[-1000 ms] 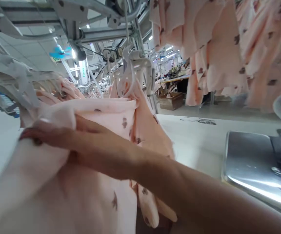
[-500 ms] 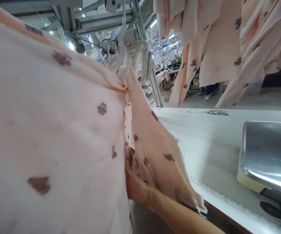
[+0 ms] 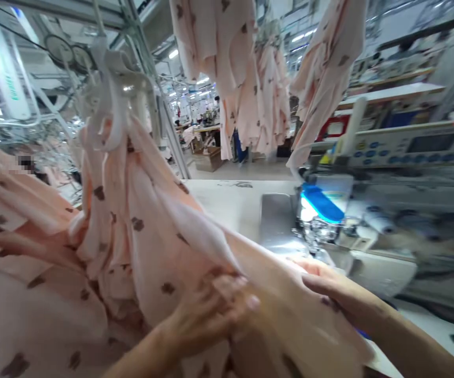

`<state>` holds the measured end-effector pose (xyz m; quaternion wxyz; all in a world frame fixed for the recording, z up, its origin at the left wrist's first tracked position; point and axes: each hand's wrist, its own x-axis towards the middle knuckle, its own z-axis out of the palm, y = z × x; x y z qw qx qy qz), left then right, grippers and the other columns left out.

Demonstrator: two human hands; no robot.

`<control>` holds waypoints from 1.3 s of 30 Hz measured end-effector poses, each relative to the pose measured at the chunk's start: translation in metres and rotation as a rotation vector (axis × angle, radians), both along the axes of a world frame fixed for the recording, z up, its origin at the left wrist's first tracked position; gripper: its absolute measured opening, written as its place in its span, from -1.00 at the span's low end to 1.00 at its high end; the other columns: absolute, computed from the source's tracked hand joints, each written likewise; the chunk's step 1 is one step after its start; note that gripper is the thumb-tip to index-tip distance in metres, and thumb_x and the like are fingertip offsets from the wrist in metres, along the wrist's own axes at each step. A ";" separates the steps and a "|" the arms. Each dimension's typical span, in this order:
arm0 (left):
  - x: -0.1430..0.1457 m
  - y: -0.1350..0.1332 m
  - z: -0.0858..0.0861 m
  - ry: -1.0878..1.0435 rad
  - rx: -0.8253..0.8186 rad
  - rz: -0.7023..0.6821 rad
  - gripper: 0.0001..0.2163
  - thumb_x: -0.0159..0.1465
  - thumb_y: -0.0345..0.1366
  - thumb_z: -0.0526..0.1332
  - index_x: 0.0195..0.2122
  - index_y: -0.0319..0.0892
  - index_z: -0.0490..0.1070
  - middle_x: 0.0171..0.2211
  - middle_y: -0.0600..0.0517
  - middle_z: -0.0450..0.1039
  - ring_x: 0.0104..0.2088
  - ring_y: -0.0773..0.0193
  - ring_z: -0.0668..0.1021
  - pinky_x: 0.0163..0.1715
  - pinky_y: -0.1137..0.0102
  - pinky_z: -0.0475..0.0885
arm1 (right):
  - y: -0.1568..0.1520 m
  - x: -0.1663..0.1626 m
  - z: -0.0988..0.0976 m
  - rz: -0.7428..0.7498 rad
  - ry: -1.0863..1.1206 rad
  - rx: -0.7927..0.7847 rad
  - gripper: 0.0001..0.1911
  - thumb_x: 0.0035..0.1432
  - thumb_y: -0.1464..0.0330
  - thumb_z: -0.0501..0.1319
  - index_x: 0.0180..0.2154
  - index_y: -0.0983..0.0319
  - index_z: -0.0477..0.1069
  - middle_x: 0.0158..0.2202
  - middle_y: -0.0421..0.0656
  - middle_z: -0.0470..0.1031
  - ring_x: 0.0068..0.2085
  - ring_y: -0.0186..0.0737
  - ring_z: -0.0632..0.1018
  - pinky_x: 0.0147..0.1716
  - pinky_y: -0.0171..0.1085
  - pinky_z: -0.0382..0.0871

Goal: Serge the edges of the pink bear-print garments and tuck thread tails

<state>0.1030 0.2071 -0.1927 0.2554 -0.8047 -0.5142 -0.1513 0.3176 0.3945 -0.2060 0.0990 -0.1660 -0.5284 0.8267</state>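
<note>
A peach fabric piece (image 3: 144, 236) with small brown prints hangs from a white clip hanger (image 3: 109, 100) and drapes down toward me. My left hand (image 3: 211, 310) pinches a fold of it at the lower centre, fingers closed on the cloth. My right hand (image 3: 329, 286) lies partly under the same fabric's edge, fingers curled around it, just in front of the sewing machine's needle area (image 3: 317, 226).
A sewing machine (image 3: 388, 210) with a control panel (image 3: 404, 144) stands at the right on a white table (image 3: 227, 199). More peach garments (image 3: 250, 79) hang overhead from rails. Another fabric heap (image 3: 22, 252) fills the left.
The view swung right, bringing the sewing machine into sight. Both hands now hold the fabric near the machine; earlier only one arm reached into the hanging cloth.
</note>
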 end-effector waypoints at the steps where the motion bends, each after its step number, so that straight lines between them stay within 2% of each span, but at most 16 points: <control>1: 0.011 0.019 -0.013 0.014 0.042 -0.087 -0.70 0.33 -0.32 0.10 0.09 -0.04 0.31 0.07 0.03 0.37 0.12 0.28 0.34 0.24 0.26 0.14 | 0.002 0.002 0.002 0.003 -0.011 0.043 -0.42 -0.15 -0.07 0.40 -0.46 0.24 0.22 -0.54 -0.28 0.27 -0.56 -0.42 0.28 -0.57 -0.47 0.09; 3: 0.031 0.050 -0.032 0.059 0.108 -0.168 -0.71 0.28 -0.35 0.17 0.04 -0.05 0.36 0.00 0.09 0.41 0.06 0.29 0.37 0.27 0.22 0.04 | 0.003 0.007 0.003 0.004 -0.003 0.119 -0.40 -0.09 -0.07 0.36 -0.46 0.22 0.10 -0.56 -0.32 0.18 -0.58 -0.45 0.19 -0.58 -0.45 0.00; 6: 0.043 0.077 -0.044 0.101 0.128 -0.166 -0.80 0.28 -0.33 0.19 -0.06 -0.08 0.41 -0.18 0.17 0.47 -0.11 0.33 0.43 0.23 0.24 0.05 | 0.000 0.020 0.002 0.009 -0.023 0.287 -0.51 0.06 -0.01 0.28 -0.42 0.25 0.17 -0.50 -0.27 0.24 -0.47 -0.37 0.26 -0.46 -0.40 0.10; 11: 0.051 0.078 -0.042 -0.072 0.017 -0.119 -0.91 0.29 -0.31 0.16 -0.35 -0.15 0.38 -0.43 0.14 0.43 -0.35 0.34 0.44 -0.18 0.42 0.32 | -0.010 0.041 -0.006 -0.127 -0.181 0.488 -0.63 0.15 0.09 0.19 -0.43 0.27 0.26 -0.45 -0.25 0.20 -0.41 -0.32 0.21 -0.46 -0.38 0.04; 14: 0.072 0.069 -0.037 -0.136 0.091 -0.244 -0.83 0.29 -0.41 0.08 -0.45 -0.16 0.33 -0.61 0.15 0.27 -0.55 0.36 0.33 -0.40 0.42 0.28 | -0.014 0.046 -0.010 -0.262 -0.198 0.522 -0.67 0.20 0.12 0.14 -0.40 0.27 0.34 -0.43 -0.21 0.30 -0.38 -0.27 0.29 -0.43 -0.36 0.12; 16: 0.090 0.068 -0.031 -0.213 0.205 -0.319 -0.81 0.30 -0.47 0.04 -0.42 -0.15 0.35 -0.56 0.19 0.33 -0.51 0.43 0.38 -0.23 0.45 0.32 | -0.014 0.043 -0.010 -0.387 -0.165 0.597 -0.67 0.20 0.13 0.12 -0.39 0.26 0.39 -0.43 -0.19 0.36 -0.37 -0.24 0.35 -0.40 -0.33 0.18; 19: 0.108 0.080 -0.026 -0.298 0.250 -0.287 -0.78 0.30 -0.49 -0.03 -0.40 -0.18 0.35 -0.22 0.09 0.52 -0.09 0.36 0.50 0.14 0.36 0.24 | -0.009 0.031 -0.011 -0.651 -0.170 0.787 -0.73 0.18 0.19 0.11 -0.40 0.24 0.42 -0.41 -0.16 0.42 -0.35 -0.19 0.41 -0.34 -0.29 0.25; 21: 0.107 0.095 -0.026 -0.296 0.247 -0.197 -0.77 0.30 -0.50 -0.07 -0.28 -0.22 0.36 -0.03 -0.02 0.48 0.08 0.23 0.44 0.15 0.28 0.30 | -0.001 0.024 -0.014 -0.831 -0.250 0.891 -0.79 0.14 0.24 0.12 -0.36 0.23 0.42 -0.41 -0.16 0.43 -0.34 -0.16 0.44 -0.32 -0.26 0.27; 24: 0.083 0.116 -0.030 -0.267 0.213 0.015 -0.73 0.33 -0.52 -0.10 -0.04 -0.28 0.30 -0.03 -0.09 0.48 0.01 0.23 0.51 0.02 0.28 0.46 | 0.009 0.023 -0.021 -1.023 -0.359 1.000 -0.78 0.11 0.25 0.16 -0.22 0.22 0.40 -0.40 -0.17 0.41 -0.45 -0.22 0.41 -0.39 -0.26 0.30; 26: 0.062 0.124 -0.030 -0.254 0.167 0.091 -0.73 0.35 -0.50 -0.08 0.01 -0.29 0.26 -0.05 -0.12 0.49 -0.03 0.24 0.53 -0.04 0.30 0.50 | 0.008 0.026 -0.026 -1.137 -0.284 1.140 -0.80 0.17 0.27 0.15 -0.18 0.21 0.37 -0.32 -0.14 0.40 -0.46 -0.26 0.40 -0.39 -0.26 0.35; 30: 0.043 0.121 -0.023 -0.263 0.100 0.104 -0.73 0.35 -0.49 -0.05 0.05 -0.27 0.23 -0.02 -0.13 0.45 0.02 0.22 0.49 0.06 0.25 0.43 | -0.011 0.026 -0.031 -1.055 -0.051 1.432 -0.70 0.26 0.26 0.16 0.01 0.20 0.26 -0.07 -0.01 0.33 -0.07 -0.06 0.44 -0.09 -0.15 0.40; 32: 0.052 0.112 -0.019 -0.292 0.106 0.068 -0.72 0.33 -0.51 -0.05 0.03 -0.24 0.24 -0.03 -0.12 0.44 0.01 0.20 0.48 0.05 0.20 0.40 | -0.021 0.020 -0.032 -0.947 -0.110 1.595 -0.54 0.27 0.29 0.15 0.14 0.28 0.16 0.13 0.15 0.17 0.19 0.16 0.22 0.08 0.04 0.26; 34: 0.067 0.101 -0.017 -0.372 0.068 -0.003 -0.81 0.33 -0.43 -0.04 -0.09 -0.18 0.28 -0.17 -0.07 0.47 -0.15 0.19 0.53 -0.15 0.25 0.46 | -0.026 0.015 -0.033 -0.903 -0.128 1.715 -0.67 0.25 0.42 0.10 0.06 0.26 0.30 0.25 0.13 0.02 0.28 0.29 -0.03 0.15 0.24 0.04; 36: 0.081 0.093 -0.017 -0.470 0.025 -0.055 -0.86 0.34 -0.28 -0.05 -0.23 -0.14 0.26 -0.42 0.02 0.41 -0.41 0.24 0.48 -0.44 0.34 0.38 | -0.029 0.014 -0.035 -0.880 -0.022 1.590 -0.82 0.20 0.49 0.08 -0.26 0.20 0.43 0.17 -0.02 0.22 0.23 0.22 0.14 0.13 0.17 0.11; 38: 0.088 0.089 -0.018 -0.531 -0.016 -0.064 -0.82 0.33 -0.17 -0.05 -0.28 -0.13 0.23 -0.53 0.08 0.31 -0.55 0.28 0.40 -0.56 0.40 0.25 | -0.033 0.017 -0.039 -0.802 0.083 1.186 -0.83 0.20 0.42 0.12 -0.45 0.20 0.34 -0.17 -0.13 0.49 -0.10 -0.05 0.49 -0.12 -0.15 0.38; 39: 0.090 0.090 -0.017 -0.530 -0.024 -0.072 -0.83 0.32 -0.17 -0.03 -0.30 -0.13 0.23 -0.55 0.09 0.29 -0.57 0.30 0.38 -0.58 0.41 0.22 | -0.037 0.018 -0.041 -0.756 0.096 0.931 -0.81 0.21 0.34 0.16 -0.47 0.21 0.31 -0.36 -0.18 0.48 -0.31 -0.18 0.50 -0.31 -0.28 0.39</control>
